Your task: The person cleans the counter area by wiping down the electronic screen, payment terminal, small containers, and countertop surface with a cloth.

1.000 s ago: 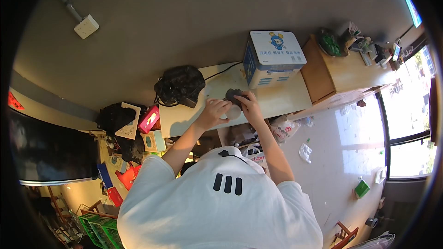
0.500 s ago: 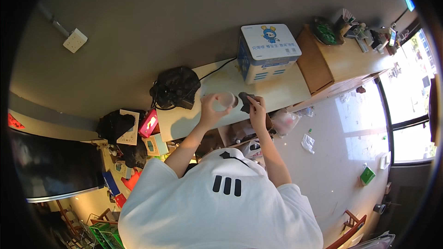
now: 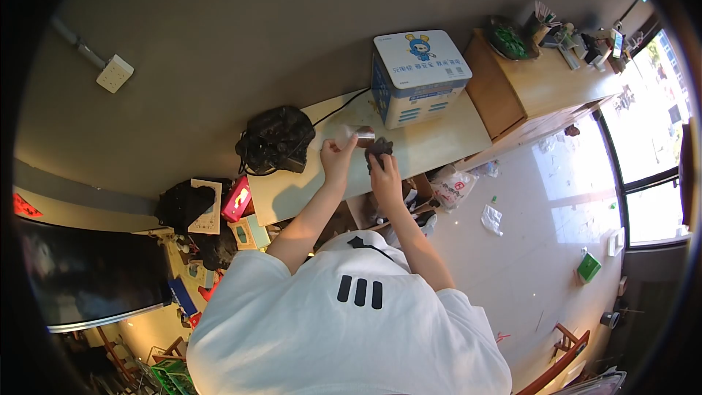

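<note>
My left hand [image 3: 338, 156] is closed around a clear plastic cup [image 3: 346, 134], held on its side above the pale table [image 3: 292, 194]. Something dark reddish-brown shows at the cup's right end. Close to that end, my right hand [image 3: 384, 172] grips a crumpled dark cloth [image 3: 378, 151], its fingers pressed together on the lower part. Whether the cloth touches the cup is unclear. A black bag [image 3: 275, 140] with cables lies on the table to the left, and a white and blue box [image 3: 420, 77] stands behind on the right.
A wooden cabinet [image 3: 541, 80] adjoins the table on the right, holding a green-filled bowl [image 3: 510, 38]. Below the table edge are open boxes and a white plastic bag [image 3: 452, 186]. A large dark screen [image 3: 95, 271] is at the left, a pink box [image 3: 235, 199] beside the table.
The cup has tipped over onto its side, its dark end pointing right. My right hand has moved left and slightly down with the cloth, whose shape is now more bunched.
</note>
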Available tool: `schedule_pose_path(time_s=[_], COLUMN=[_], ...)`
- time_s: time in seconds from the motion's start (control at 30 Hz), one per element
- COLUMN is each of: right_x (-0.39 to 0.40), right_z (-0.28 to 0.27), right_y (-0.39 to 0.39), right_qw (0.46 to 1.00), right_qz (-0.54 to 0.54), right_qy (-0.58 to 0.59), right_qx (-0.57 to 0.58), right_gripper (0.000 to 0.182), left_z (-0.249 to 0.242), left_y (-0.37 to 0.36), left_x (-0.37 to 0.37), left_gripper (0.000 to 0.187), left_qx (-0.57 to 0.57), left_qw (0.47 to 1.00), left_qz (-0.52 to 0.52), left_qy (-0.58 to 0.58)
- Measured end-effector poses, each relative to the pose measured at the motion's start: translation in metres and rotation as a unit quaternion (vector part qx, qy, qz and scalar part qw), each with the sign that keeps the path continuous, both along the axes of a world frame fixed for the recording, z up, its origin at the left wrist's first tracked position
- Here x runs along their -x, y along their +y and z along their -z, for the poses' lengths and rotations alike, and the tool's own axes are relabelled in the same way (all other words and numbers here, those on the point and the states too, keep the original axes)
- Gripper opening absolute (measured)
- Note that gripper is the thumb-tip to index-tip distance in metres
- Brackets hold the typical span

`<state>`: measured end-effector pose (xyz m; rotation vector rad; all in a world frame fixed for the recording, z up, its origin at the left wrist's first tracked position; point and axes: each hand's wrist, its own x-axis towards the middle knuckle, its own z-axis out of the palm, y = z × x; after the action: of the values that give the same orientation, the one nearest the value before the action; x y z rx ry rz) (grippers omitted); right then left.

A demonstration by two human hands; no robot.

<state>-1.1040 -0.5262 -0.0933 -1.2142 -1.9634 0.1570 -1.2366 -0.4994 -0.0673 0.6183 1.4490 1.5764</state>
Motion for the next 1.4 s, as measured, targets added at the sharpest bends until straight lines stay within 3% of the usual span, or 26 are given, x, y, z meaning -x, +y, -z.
schedule_pose_path(time_s=[0.1,0.2,0.27,0.37,0.5,0.67,0.73,0.77,0.83,0.87,1.0,1.07,1.2,1.23,1.27,1.33,1.4], right_x=[-0.011,-0.009,-0.004,-0.008,-0.048,-0.092,-0.105,-0.114,-0.134,-0.151,-0.256,-0.309,-0.386,-0.404,-0.419,-0.452,-0.479], right_z=[0.000,-0.014,-0.015,0.015,0.039,0.035,0.034,0.031,0.039,0.044,0.043,0.053,0.047,0.032,0.027,0.018,0.023], right_y=[-0.006,-0.017,-0.020,-0.015,-0.024,-0.045,-0.049,-0.051,-0.049,-0.049,-0.060,-0.065,-0.087,-0.093,-0.094,-0.091,-0.085], right_qw=[0.999,0.998,0.998,1.000,0.996,0.992,0.958,0.936,0.826,0.766,0.865,0.861,0.820,0.838,0.821,0.840,0.859], right_qz=[0.025,0.043,-0.008,-0.023,0.016,0.073,0.042,0.054,0.060,0.055,0.073,0.066,-0.031,-0.014,-0.002,0.024,0.034], right_qy=[0.028,0.038,0.023,-0.009,0.006,0.051,0.196,0.238,0.449,0.539,0.413,0.401,0.463,0.440,0.479,0.459,0.438], right_qx=[0.007,-0.011,-0.065,0.010,0.090,0.085,0.204,0.254,0.336,0.346,0.278,0.306,0.334,0.321,0.312,0.288,0.263], right_gripper=[0.042,0.044,0.045,0.043,0.040,0.035,0.032,0.028,0.028,0.028,0.030,0.030,0.029,0.028,0.029,0.029,0.029], left_z=[0.025,0.043,0.037,0.030,0.047,0.038,0.034,0.037,0.037,0.040,0.044,0.039,0.051,0.044,0.035,0.012,-0.003], left_y=[0.006,0.004,-0.004,-0.009,-0.008,-0.030,-0.040,-0.046,-0.057,-0.060,-0.089,-0.106,-0.134,-0.137,-0.138,-0.136,-0.131], left_x=[0.009,0.009,0.000,-0.019,-0.023,-0.056,-0.090,-0.105,-0.137,-0.153,-0.231,-0.282,-0.357,-0.372,-0.385,-0.402,-0.419], left_gripper=[0.037,0.038,0.039,0.032,0.036,0.035,0.032,0.032,0.033,0.033,0.038,0.037,0.045,0.045,0.045,0.045,0.044], left_qx=[-0.019,0.040,0.038,0.052,0.039,0.050,-0.009,-0.016,-0.030,-0.033,-0.058,-0.117,-0.069,-0.047,-0.053,-0.052,-0.051], left_qw=[0.999,0.997,0.999,0.998,0.998,0.998,1.000,0.997,0.977,0.977,0.966,0.976,0.955,0.956,0.956,0.913,0.900], left_qz=[-0.034,-0.032,-0.011,-0.027,-0.047,-0.042,-0.011,0.012,0.042,0.038,0.044,0.034,0.049,0.051,0.048,0.023,0.026], left_qy=[0.024,0.050,-0.016,-0.014,0.018,0.008,0.005,0.070,0.207,0.207,0.247,0.178,0.285,0.287,0.285,0.404,0.432])
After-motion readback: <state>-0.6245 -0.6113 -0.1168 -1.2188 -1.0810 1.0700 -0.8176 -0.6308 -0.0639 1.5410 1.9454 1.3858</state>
